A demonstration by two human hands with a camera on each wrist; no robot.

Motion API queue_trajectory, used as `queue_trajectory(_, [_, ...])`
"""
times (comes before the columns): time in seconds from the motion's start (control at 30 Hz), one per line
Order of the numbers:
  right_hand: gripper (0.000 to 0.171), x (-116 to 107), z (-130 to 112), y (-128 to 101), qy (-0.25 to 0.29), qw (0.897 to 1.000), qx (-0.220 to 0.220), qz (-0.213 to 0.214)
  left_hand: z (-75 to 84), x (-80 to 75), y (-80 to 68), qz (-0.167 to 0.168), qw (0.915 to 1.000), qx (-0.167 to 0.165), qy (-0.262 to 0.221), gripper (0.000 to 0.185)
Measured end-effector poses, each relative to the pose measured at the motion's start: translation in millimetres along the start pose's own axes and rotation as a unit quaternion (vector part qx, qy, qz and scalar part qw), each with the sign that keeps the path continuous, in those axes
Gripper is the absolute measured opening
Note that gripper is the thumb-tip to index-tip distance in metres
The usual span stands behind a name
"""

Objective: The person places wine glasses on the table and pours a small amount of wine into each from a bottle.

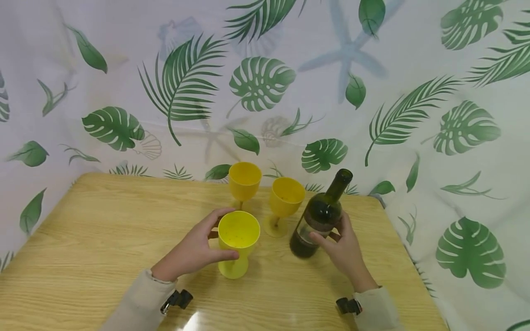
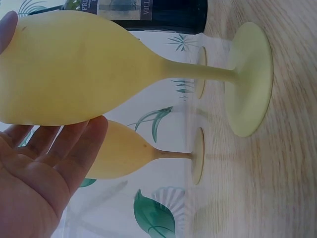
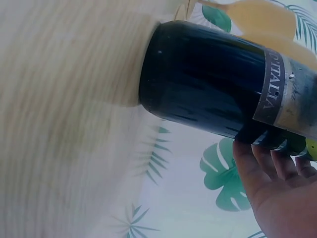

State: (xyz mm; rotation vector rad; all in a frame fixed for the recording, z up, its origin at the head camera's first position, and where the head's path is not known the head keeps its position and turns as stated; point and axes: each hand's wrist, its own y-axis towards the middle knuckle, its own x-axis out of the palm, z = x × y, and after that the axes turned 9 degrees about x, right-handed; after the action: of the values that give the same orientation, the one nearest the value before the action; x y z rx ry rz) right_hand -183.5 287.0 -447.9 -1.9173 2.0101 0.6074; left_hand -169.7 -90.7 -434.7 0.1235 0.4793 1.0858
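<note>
Left hand (image 1: 198, 250): your fingers and thumb grasp the bowl of the near yellow goblet (image 1: 247, 252), thumb on the side facing you, fingers on the far side. The goblet is upright over the front middle of the wooden table (image 1: 124, 216), its stem and round foot below your grip.

Right hand (image 1: 347, 253): your fingers and thumb grasp the dark green bottle (image 1: 316, 220) around its body. Your thumb lies across the front by the label (image 3: 277, 94), fingers round the right side. The neck points up and leans to the right in the head view. Whether the base touches the wood or sits just above it, you cannot settle from these angles.

Two more yellow goblets stand upright toward the back: the rear goblet (image 1: 244, 192) beyond the one in your left hand, and the middle goblet (image 1: 283, 210) just left of the bottle.

Behind the table hangs a white cloth (image 1: 124, 82) printed with green leaves. Your beige sleeves (image 1: 138, 299) each meet a black wrist device (image 1: 181, 299).
</note>
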Motion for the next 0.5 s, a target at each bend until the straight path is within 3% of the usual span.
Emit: queue_trajectory(0.5, [0.089,2.4,-0.7,-3.2,-0.007,1.0,-0.017,-0.011,-2.3,-1.5,-0.5,-0.002,1.0,-0.003,0.003,0.093])
